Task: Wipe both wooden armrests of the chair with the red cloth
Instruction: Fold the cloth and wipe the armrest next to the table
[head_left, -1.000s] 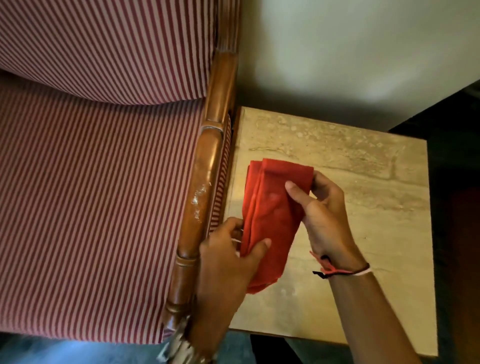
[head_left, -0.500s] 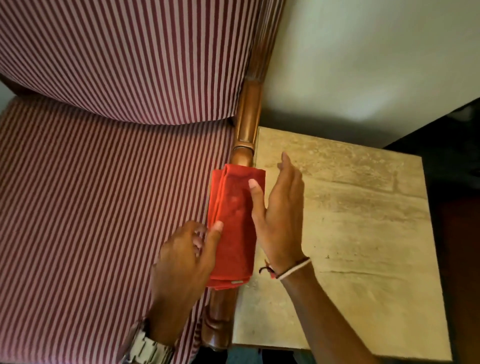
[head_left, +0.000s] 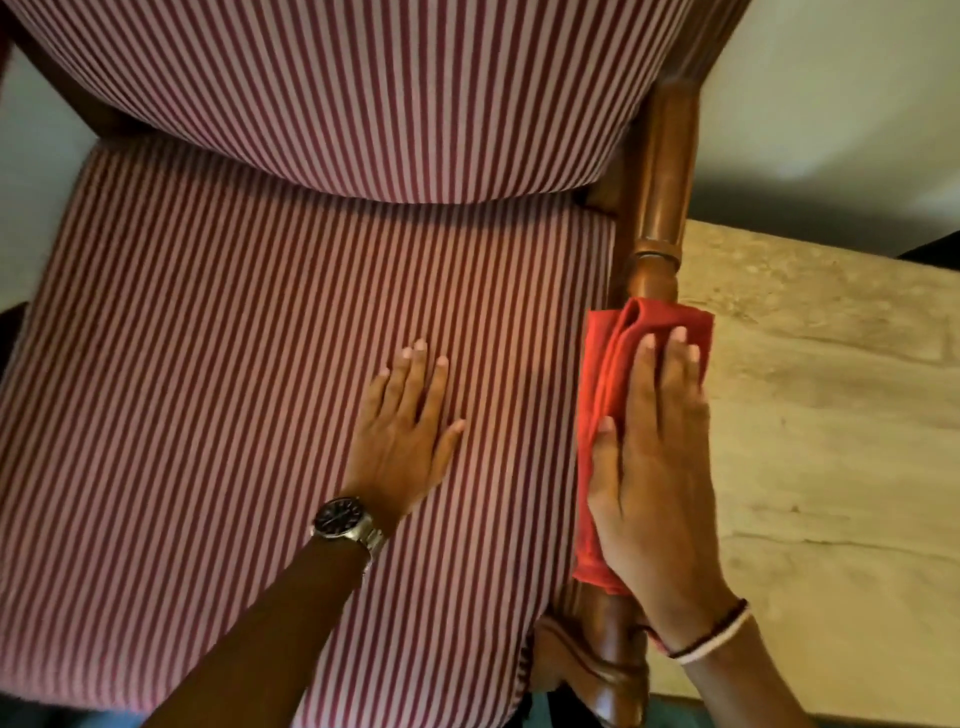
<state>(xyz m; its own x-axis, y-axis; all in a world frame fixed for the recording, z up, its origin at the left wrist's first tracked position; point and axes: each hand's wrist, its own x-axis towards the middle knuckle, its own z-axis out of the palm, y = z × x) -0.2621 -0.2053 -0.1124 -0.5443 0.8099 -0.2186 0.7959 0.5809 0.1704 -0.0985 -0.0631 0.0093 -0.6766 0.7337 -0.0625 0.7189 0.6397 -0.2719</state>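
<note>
**Flat palm presses red cloth onto the chair's armrest**

Pressed flat, fingers together and extended, the right hand (head_left: 655, 467) holds the folded red cloth (head_left: 602, 395) down on the wooden armrest (head_left: 661, 192) rather than pinching it; the thumb lies along the cloth's inner edge. Cloth drapes over the middle stretch of the rail, with bare wood showing beyond the fingertips toward the backrest and again below the wrist at the front end. A thread bracelet (head_left: 711, 631) circles that wrist. Just beside it, the left hand (head_left: 410, 431) rests palm down with fingers spread on the striped seat cushion (head_left: 208, 389), holding nothing, a wristwatch (head_left: 340, 515) on its wrist. Along the armrest's outer side stands a stone-topped side table (head_left: 831, 441).
</note>
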